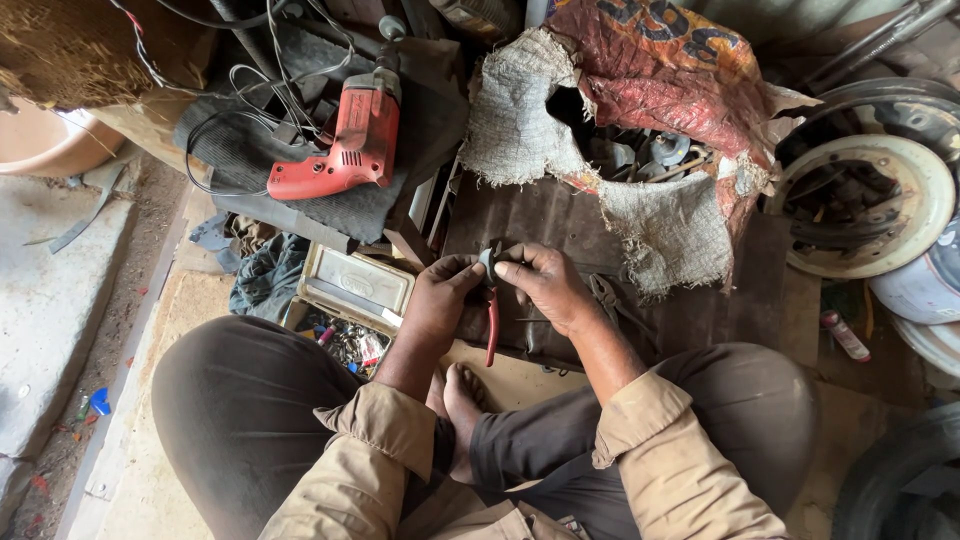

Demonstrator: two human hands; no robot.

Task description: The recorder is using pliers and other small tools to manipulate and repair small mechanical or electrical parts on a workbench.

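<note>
I sit cross-legged on the floor, in dark trousers and tan sleeves. My left hand point(440, 295) grips a pair of pliers point(491, 318) with red handles, jaws pointing up and handles hanging down. My right hand point(545, 285) meets the left at the jaws, its fingertips pinching something small that I cannot make out. Both hands hover above a dark, worn board point(540, 215) in front of my knees. My bare foot point(462, 405) rests under my forearms.
A red electric drill point(345, 150) lies on a dark mat at the back left, its cable coiled beside it. A torn sack point(650, 120) holds metal parts. A wheel rim point(870, 205) stands right. An open tin box point(355, 290) of small bits sits left.
</note>
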